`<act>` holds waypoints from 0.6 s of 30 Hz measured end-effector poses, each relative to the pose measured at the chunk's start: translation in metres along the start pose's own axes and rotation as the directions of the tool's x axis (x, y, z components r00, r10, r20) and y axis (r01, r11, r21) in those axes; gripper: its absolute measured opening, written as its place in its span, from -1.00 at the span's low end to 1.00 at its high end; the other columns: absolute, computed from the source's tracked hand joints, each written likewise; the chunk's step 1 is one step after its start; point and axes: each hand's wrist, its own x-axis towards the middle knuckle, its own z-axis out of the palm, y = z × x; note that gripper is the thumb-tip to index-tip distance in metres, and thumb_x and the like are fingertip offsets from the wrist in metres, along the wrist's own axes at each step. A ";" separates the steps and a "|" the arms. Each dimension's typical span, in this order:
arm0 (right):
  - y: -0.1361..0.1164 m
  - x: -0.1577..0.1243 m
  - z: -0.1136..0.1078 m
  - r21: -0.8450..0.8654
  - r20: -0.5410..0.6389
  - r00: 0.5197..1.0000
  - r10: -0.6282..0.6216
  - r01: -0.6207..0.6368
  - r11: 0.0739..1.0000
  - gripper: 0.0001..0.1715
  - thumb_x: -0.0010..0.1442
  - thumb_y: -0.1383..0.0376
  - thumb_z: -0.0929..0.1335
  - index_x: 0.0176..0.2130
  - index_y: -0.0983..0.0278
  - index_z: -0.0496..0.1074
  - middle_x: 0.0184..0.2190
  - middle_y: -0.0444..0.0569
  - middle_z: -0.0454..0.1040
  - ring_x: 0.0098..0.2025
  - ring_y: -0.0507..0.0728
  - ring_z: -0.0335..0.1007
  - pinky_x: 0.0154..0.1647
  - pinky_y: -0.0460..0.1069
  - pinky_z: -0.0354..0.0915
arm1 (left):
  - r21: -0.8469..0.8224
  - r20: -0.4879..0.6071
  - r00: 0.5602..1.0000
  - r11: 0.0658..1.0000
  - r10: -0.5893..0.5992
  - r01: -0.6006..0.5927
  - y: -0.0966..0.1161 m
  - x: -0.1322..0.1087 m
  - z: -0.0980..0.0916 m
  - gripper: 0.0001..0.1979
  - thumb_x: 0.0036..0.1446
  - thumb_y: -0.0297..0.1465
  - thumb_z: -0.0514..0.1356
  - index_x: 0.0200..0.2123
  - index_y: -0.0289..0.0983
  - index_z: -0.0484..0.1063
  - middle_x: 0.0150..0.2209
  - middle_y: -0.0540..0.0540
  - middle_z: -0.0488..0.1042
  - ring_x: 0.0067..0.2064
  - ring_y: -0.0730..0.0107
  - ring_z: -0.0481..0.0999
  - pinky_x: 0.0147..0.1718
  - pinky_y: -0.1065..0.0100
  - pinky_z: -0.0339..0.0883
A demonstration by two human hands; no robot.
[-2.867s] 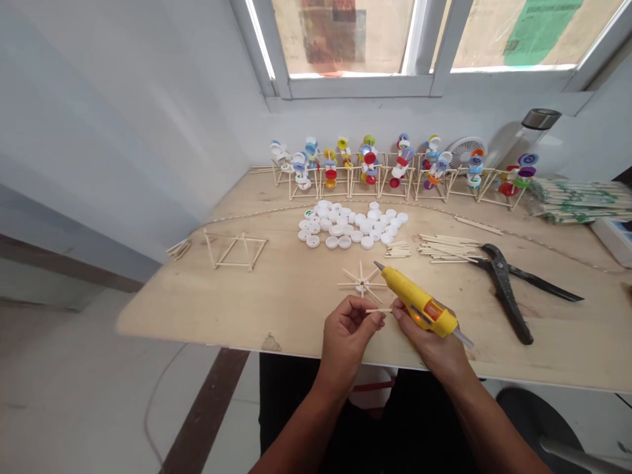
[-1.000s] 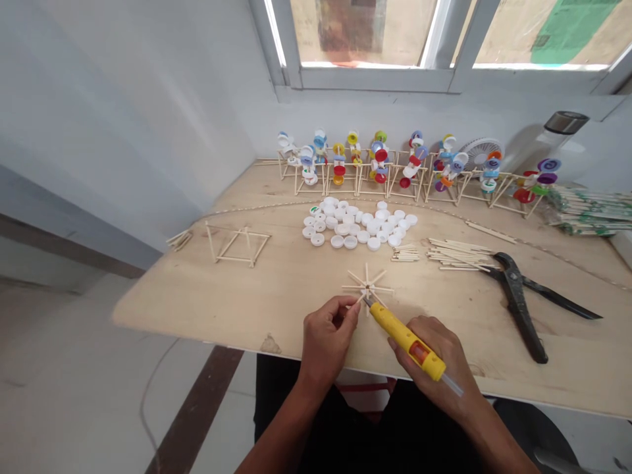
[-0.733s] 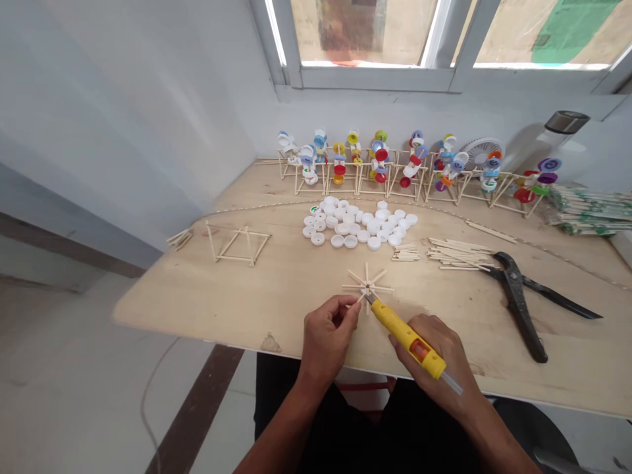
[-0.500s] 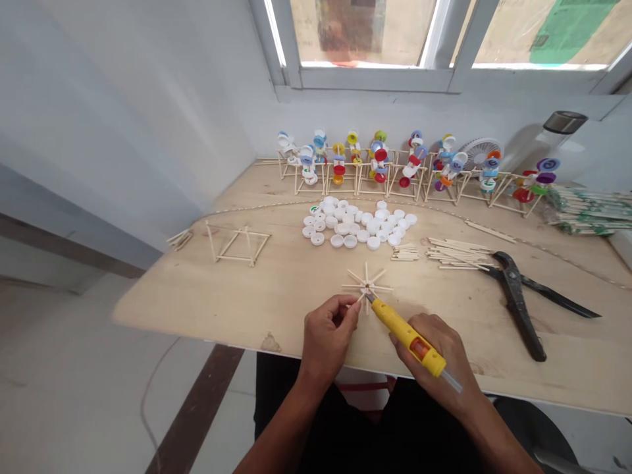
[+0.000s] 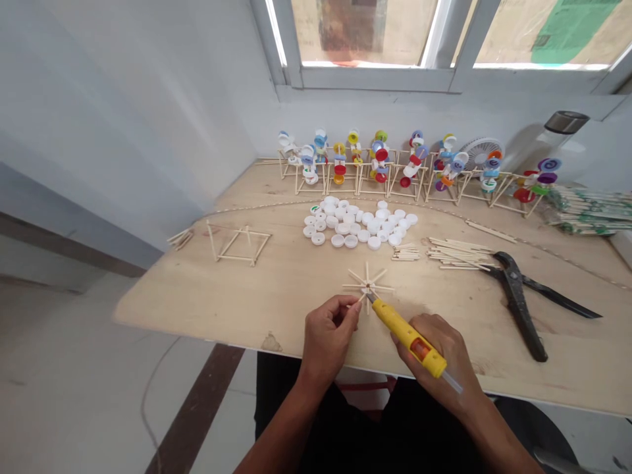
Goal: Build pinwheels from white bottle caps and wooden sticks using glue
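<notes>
Thin wooden sticks form a star-shaped spoke wheel [image 5: 368, 287] lying near the table's front edge. My left hand [image 5: 330, 332] is closed, pinching the end of one stick at the wheel's lower left. A yellow glue gun [image 5: 405, 332] is held in my right hand [image 5: 439, 352], its fingers wrapped around the handle. The gun's nozzle points up and left at the wheel's hub, touching or very close to it. A clear glue stick juts from the gun's rear. Whether fresh glue is on the hub is too small to tell.
White bottle caps [image 5: 350, 227] lie beyond the wheel. Cut sticks [image 5: 459, 253] and black pliers [image 5: 518, 306] are to the right. A stick frame [image 5: 241, 247] stands left. Finished cap wheels on stands [image 5: 380, 164] line the back, beside a fan [image 5: 481, 153] and a bottle [image 5: 557, 135].
</notes>
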 end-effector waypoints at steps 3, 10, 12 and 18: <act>0.000 0.001 0.001 -0.001 -0.001 1.000 -0.009 0.009 1.000 -0.77 0.07 0.30 0.28 -0.55 0.25 0.15 -0.60 -0.15 0.25 -0.51 0.04 0.16 -0.44 -0.06 0.04 | 0.000 -0.003 1.000 1.000 -0.004 0.004 -0.001 0.000 0.000 -0.83 0.03 -0.31 0.18 -0.42 -0.30 0.48 -0.65 0.10 0.29 -0.57 0.56 0.28 -0.56 0.53 0.17; 0.000 0.001 0.000 -0.006 0.010 1.000 -0.010 0.010 1.000 -0.75 0.08 0.28 0.29 -0.56 0.25 0.15 -0.60 -0.15 0.25 -0.51 0.03 0.14 -0.44 -0.06 0.03 | -0.005 -0.008 1.000 1.000 -0.012 0.012 0.002 0.000 0.000 -0.84 0.02 -0.33 0.18 -0.42 -0.31 0.49 -0.65 0.09 0.30 -0.57 0.55 0.29 -0.56 0.52 0.18; 0.000 0.000 -0.001 -0.001 0.023 0.999 -0.025 0.025 1.000 -0.74 0.08 0.27 0.29 -0.56 0.26 0.15 -0.60 -0.15 0.25 -0.51 0.03 0.15 -0.44 -0.06 0.03 | -0.001 -0.010 1.000 1.000 -0.014 0.014 0.003 0.000 0.000 -0.84 0.02 -0.33 0.18 -0.42 -0.31 0.49 -0.66 0.09 0.29 -0.57 0.55 0.29 -0.56 0.52 0.18; -0.001 0.001 -0.002 -0.008 0.008 1.000 -0.015 0.015 1.000 -0.76 0.08 0.28 0.28 -0.56 0.25 0.15 -0.61 -0.15 0.26 -0.52 0.04 0.15 -0.45 -0.06 0.02 | 0.004 -0.013 1.000 1.000 -0.013 0.013 0.002 0.000 0.000 -0.83 0.03 -0.31 0.18 -0.41 -0.31 0.48 -0.65 0.09 0.29 -0.57 0.55 0.29 -0.56 0.52 0.18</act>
